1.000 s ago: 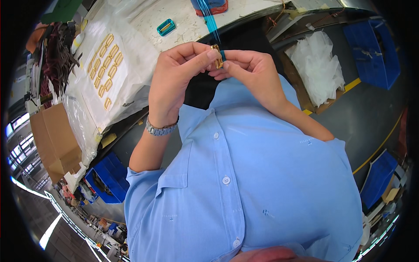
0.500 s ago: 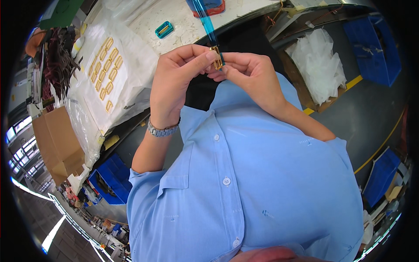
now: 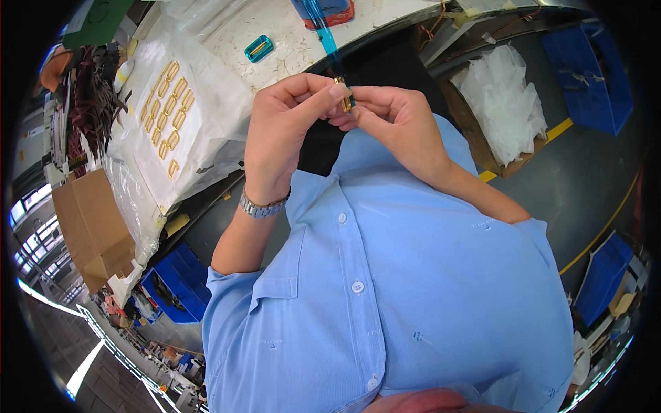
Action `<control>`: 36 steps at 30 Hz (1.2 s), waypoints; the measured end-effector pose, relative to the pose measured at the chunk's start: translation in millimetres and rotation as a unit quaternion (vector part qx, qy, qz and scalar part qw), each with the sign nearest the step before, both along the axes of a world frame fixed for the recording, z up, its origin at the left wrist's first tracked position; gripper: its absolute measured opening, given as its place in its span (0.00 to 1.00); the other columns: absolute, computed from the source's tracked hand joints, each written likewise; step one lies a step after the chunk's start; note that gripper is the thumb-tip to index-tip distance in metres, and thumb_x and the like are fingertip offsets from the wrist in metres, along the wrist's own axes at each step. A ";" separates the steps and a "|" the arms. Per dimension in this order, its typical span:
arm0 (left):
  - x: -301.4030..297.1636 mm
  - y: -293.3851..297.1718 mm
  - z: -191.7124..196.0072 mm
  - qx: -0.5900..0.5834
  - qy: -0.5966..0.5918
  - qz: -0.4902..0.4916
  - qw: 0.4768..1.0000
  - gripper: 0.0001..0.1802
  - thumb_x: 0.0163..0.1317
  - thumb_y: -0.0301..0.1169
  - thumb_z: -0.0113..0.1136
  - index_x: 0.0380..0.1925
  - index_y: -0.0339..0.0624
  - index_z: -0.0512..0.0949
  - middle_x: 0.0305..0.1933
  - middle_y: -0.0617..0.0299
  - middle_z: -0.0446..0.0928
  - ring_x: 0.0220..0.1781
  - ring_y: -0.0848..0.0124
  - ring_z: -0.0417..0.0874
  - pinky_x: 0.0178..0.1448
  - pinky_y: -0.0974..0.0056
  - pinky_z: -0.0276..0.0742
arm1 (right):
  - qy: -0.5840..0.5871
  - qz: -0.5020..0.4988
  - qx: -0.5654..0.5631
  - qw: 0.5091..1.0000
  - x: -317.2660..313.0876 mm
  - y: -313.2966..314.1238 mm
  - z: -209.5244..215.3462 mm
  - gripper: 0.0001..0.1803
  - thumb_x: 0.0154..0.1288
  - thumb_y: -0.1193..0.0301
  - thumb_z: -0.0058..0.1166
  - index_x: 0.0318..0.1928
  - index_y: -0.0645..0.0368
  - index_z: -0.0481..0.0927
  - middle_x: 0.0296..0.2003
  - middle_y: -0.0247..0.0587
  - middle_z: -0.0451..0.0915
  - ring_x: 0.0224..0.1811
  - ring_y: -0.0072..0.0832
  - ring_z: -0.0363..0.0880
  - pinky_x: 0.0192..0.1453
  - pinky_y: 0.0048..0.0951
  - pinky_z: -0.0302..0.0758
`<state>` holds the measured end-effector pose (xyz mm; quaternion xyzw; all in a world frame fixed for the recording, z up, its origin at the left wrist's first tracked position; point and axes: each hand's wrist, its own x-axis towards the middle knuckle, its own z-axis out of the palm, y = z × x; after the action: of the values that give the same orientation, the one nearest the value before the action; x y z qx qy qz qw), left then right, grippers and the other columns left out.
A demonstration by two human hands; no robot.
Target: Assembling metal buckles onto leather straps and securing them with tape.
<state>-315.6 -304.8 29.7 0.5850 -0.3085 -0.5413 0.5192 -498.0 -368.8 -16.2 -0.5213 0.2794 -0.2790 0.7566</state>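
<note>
My left hand (image 3: pixel 289 124) pinches a small gold buckle (image 3: pixel 345 103) between thumb and fingers, just past the table's near edge. From the other side my right hand (image 3: pixel 403 124) closes on the same buckle, its thumb at the lower end. A shiny teal strip (image 3: pixel 325 38) of film runs from the buckle up toward the table; a bit of teal also shows beside the buckle. How the strip passes through it is hidden by my fingers. On the table beyond lies another gold buckle with a teal rim (image 3: pixel 259 49).
To the left, several gold buckles (image 3: pixel 164 113) lie in rows on white sheeting (image 3: pixel 206 82). A blue and red container (image 3: pixel 330 12) stands at the table's edge. On the right are a carton of white plastic (image 3: pixel 502 103) and a blue bin (image 3: pixel 585 79); an open cardboard box (image 3: pixel 93 227) is at left.
My left hand and wrist have shifted slightly right. The buckle has turned a little between my fingers and shows a narrower face.
</note>
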 end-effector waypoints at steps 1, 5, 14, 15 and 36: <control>-0.3 -0.4 -0.7 0.000 -0.001 -0.002 1.000 0.10 0.70 0.30 0.72 0.42 0.32 0.88 0.35 0.64 0.87 0.37 0.80 0.82 0.46 0.73 0.78 | 0.000 0.002 0.006 1.000 -0.3 -0.2 -0.5 0.18 0.76 0.79 0.55 0.62 0.71 0.84 0.46 0.46 0.92 0.50 0.27 0.92 0.59 0.28 0.87; 0.5 -4.0 -3.7 0.014 0.011 -0.001 1.000 0.09 0.70 0.29 0.72 0.42 0.32 0.87 0.35 0.64 0.86 0.37 0.80 0.83 0.46 0.73 0.78 | -0.025 0.001 0.045 0.999 0.7 1.2 -0.1 0.18 0.76 0.76 0.60 0.62 0.71 0.84 0.46 0.46 0.92 0.49 0.27 0.91 0.58 0.27 0.87; 1.3 -7.8 -14.0 0.020 0.009 0.003 1.000 0.09 0.70 0.29 0.71 0.41 0.31 0.87 0.35 0.65 0.86 0.37 0.80 0.83 0.45 0.73 0.78 | 0.002 0.010 0.062 0.998 1.7 -7.9 -4.1 0.19 0.76 0.71 0.65 0.60 0.72 0.85 0.46 0.48 0.91 0.48 0.27 0.91 0.55 0.27 0.88; 0.1 -8.3 -15.3 0.010 0.011 -0.004 1.000 0.09 0.71 0.29 0.70 0.41 0.31 0.87 0.36 0.65 0.87 0.37 0.80 0.83 0.44 0.73 0.78 | 0.002 0.012 0.061 0.998 1.3 -8.8 -3.4 0.19 0.76 0.71 0.65 0.60 0.72 0.85 0.46 0.48 0.91 0.48 0.27 0.91 0.55 0.27 0.88; -2.4 -5.9 -62.7 0.041 0.110 0.034 0.993 0.10 0.76 0.31 0.63 0.46 0.37 0.88 0.40 0.65 0.87 0.38 0.79 0.85 0.42 0.73 0.81 | -0.011 0.084 0.253 0.964 -5.8 -29.1 9.0 0.21 0.76 0.66 0.63 0.57 0.75 0.84 0.49 0.56 0.89 0.52 0.39 0.92 0.62 0.39 0.88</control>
<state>-318.0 -310.7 -32.9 0.5529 -0.2072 -0.5968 0.5434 -503.8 -397.9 -7.2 -0.3315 0.2876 -0.1403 0.8875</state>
